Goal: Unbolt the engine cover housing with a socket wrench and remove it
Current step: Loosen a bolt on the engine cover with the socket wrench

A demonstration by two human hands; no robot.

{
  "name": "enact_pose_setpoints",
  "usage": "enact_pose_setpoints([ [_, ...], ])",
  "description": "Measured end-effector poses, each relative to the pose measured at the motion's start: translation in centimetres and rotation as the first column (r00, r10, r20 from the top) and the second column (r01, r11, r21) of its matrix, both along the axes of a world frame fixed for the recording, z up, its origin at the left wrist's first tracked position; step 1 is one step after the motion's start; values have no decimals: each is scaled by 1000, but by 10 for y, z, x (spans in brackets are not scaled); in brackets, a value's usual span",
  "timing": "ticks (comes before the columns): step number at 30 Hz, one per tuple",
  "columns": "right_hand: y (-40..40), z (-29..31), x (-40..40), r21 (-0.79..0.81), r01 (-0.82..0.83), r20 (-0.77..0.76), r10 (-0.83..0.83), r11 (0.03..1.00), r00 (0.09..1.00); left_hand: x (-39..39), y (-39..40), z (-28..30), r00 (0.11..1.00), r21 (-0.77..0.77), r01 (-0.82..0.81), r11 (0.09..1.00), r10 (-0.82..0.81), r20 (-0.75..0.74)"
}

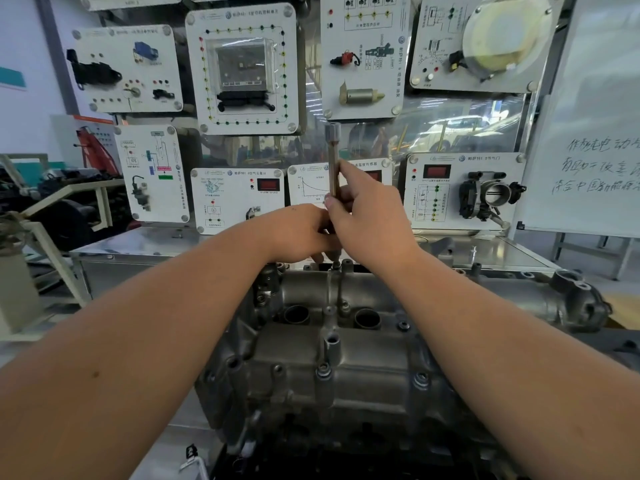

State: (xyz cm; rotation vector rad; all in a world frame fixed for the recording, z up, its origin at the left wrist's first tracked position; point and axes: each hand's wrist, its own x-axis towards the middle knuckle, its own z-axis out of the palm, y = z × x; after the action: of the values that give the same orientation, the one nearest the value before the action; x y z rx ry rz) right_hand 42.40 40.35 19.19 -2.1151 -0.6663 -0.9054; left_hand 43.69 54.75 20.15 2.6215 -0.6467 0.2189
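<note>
Cover (332,362): grey cast metal, nearest the camera, low in the middle; bolts (323,370) sit in its bosses and two round wells open side by side further back.
Stand: the cover rests on dark engine parts; what carries them is hidden at the bottom edge.
Left hand (304,233): over the cover's far edge, fingers curled downward around the lower end of the wrench, fingertips near a far bolt; the exact grip is hidden by the right hand.
Right hand (370,216): touching the left hand, thumb and fingers pinching the wrench shaft about midway.
Wrench (334,161): a slim metal bar standing almost upright, its socket end on top, its lower end down at the cover's far edge.
Bench (138,242): shiny steel top just behind the cover, running left and right.
Panels (242,69): white training boards fixed upright behind the bench in two rows, bearing car parts, diagrams, sockets and red displays; a throttle body (491,195) is on the lower right one.
Whiteboard (588,140): right side, handwritten lines on it.
Room left: a pale frame (65,195) with dark machinery behind it, then a pale wall.
Room behind: between the panels a clear sheet shows a blurred workshop.
</note>
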Motion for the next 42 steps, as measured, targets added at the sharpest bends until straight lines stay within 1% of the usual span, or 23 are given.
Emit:
enact_pose_setpoints([
  [3,-4,-1,1,31,7,38,-8,1000,999,3,-2,-1,1000,10,-9,1000,9,0],
  [5,-4,-1,2,33,18,68,-21,999,997,3,-3,-2,999,38,-18,999,16,36],
  [8,-3,0,4,34,39,61,-41,999,997,3,-3,-2,997,48,-18,999,15,71],
  [12,-3,0,4,25,-6,14,5,1000,1000,-1,-3,-2,999,-3,19,1000,-19,-31],
  [14,-4,-1,3,31,-25,-13,26,999,1000,-2,-2,-1,998,-5,27,1000,-27,-57],
  [16,-4,-4,3,48,-23,0,23,999,1000,-2,-2,0,998,0,19,1000,-19,-58],
  [18,-2,-5,2,64,-5,46,2,998,999,-3,-4,1,999,-1,13,1000,-13,-42],
  [21,2,-5,4,47,59,119,-64,997,991,-3,-5,1,999,4,-4,1000,4,-41],
  [23,4,-4,5,51,76,115,-81,996,990,-1,-6,4,997,20,-16,1000,17,-75],
  [25,3,-3,5,35,64,88,-67,997,994,-1,-7,8,989,52,-15,999,23,-143],
  [27,1,-2,4,13,46,59,-47,999,997,-2,-7,11,983,47,-2,999,11,-183],
  [30,2,-5,1,73,3,-3,-3,997,1000,-3,-4,11,991,19,3,1000,-1,-130],
  [34,7,-8,-1,181,-28,-40,36,983,999,-2,-3,4,997,46,-61,997,59,47],
  [36,8,-8,-3,225,-19,-43,29,974,999,0,-3,1,995,48,-47,998,43,93],
  [40,8,-7,0,244,38,4,-40,969,999,2,-5,-1,987,109,-86,990,70,148],
  [42,7,-6,2,207,49,2,-51,977,999,2,-5,-1,988,80,-80,994,68,142],
])
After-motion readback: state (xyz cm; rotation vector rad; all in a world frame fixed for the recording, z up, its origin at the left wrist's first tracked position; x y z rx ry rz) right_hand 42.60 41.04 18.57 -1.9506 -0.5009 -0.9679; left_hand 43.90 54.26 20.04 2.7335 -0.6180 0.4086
